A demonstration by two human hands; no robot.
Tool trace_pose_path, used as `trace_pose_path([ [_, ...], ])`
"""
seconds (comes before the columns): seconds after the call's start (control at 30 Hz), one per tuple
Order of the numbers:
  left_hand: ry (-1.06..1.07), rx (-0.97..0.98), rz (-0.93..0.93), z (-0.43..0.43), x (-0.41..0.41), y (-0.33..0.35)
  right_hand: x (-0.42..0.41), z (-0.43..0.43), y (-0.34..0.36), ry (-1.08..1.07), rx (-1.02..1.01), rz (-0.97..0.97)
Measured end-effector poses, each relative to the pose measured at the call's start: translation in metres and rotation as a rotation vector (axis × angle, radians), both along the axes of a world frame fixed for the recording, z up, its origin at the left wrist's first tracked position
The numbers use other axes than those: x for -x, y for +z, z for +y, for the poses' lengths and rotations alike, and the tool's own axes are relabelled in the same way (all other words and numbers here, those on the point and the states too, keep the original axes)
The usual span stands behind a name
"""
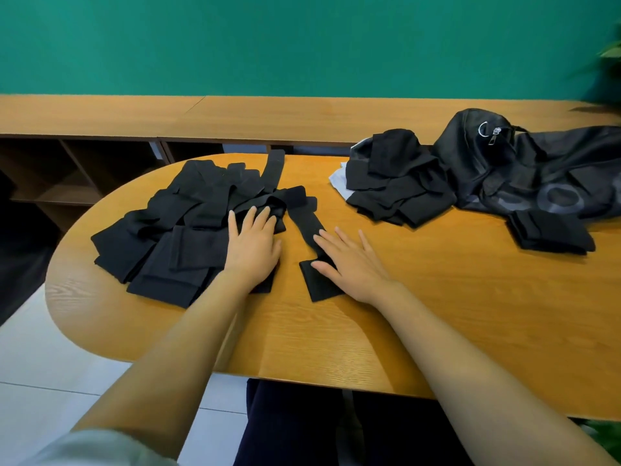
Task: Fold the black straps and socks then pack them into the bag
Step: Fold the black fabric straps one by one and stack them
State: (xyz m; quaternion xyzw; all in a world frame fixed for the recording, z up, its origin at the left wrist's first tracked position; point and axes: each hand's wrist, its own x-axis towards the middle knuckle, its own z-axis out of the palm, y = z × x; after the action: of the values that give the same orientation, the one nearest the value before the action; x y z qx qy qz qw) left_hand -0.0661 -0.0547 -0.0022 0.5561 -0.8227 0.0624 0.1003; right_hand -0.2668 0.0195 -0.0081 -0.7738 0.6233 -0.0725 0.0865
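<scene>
Right hand (349, 264) lies flat, fingers straight, on the near end of the strap (307, 227). It stretches away toward the equally flat left hand (253, 243).

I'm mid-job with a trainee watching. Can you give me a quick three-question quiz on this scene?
1. True or false: the right hand lies flat on a strap.
2. Where on the table does the bag lie? A) left end B) right side C) near edge
3. Which hand rests on the big pile of black pieces?

Key: 1 true; 2 B; 3 the left hand.
</scene>
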Motion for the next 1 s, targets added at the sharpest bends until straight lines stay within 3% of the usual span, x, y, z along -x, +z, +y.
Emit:
trace_pose_path([
  [0.17, -0.035, -0.051, -0.26, -0.047, 0.014, 0.008, -0.013, -0.029, -0.006, 0.011, -0.039, 0.074],
  [0.3, -0.065, -0.188, -0.345, -0.071, 0.015, 0.001, -0.006, -0.012, -0.019, -0.036, -0.037, -0.004],
  [0.53, 0.005, -0.24, -0.265, -0.08, 0.02, -0.006, 0.025, 0.054, -0.022, -0.073, -0.022, 0.006],
  [0.8, -0.029, -0.247, -0.126, -0.04, 0.04, -0.001, 0.011, 0.064, -0.015, -0.158, -0.087, -0.018],
  [1.0, -0.166, -0.23, 0.198, 0.056, 0.047, -0.003, 0.019, 0.092, -0.005, -0.211, -0.033, -0.35],
])
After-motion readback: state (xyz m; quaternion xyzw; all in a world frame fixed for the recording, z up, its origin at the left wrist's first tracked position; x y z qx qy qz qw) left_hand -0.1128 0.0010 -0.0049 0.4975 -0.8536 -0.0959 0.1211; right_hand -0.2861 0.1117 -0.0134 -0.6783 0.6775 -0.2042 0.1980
